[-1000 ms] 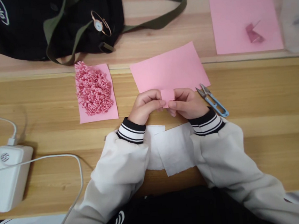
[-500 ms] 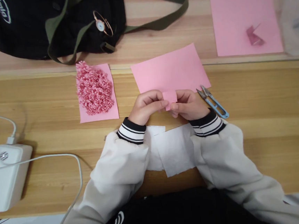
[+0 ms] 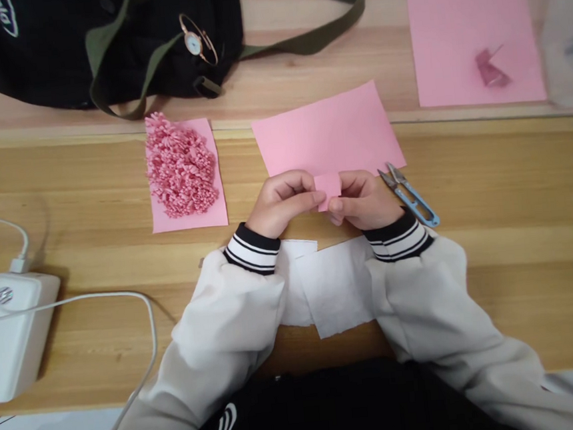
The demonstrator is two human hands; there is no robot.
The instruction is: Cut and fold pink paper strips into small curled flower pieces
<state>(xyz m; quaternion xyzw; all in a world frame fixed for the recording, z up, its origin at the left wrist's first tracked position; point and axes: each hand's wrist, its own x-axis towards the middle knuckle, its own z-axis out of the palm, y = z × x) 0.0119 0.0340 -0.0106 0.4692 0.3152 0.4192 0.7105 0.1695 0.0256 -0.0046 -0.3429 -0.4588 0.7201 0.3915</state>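
Observation:
A small piece of pink paper (image 3: 329, 186) is held between my two hands, above the table's middle. My left hand (image 3: 285, 200) pinches its left side, thumb in front and fingers behind. On the opposite side, my right hand (image 3: 364, 198) grips the paper's lower right edge with the thumb. Just right of that hand lie blue-handled thread snips (image 3: 412, 196), blades apart. Beyond the hands is a larger pink sheet (image 3: 332, 131). White sheets (image 3: 340, 289) overlap beneath my forearms.
Pink flower stamens (image 3: 182, 167) are heaped on a pink card (image 3: 215, 216) at left. A black bag (image 3: 52, 55) with green straps and a watch (image 3: 194, 44) lies behind. A white power bank (image 3: 18, 332) with a cable sits left. Another pink sheet (image 3: 470, 18) bears a small pink piece (image 3: 491, 71).
Both hands keep their hold on the small pink paper with almost no motion. The whole view has shifted very slightly; nothing was picked up or let go.

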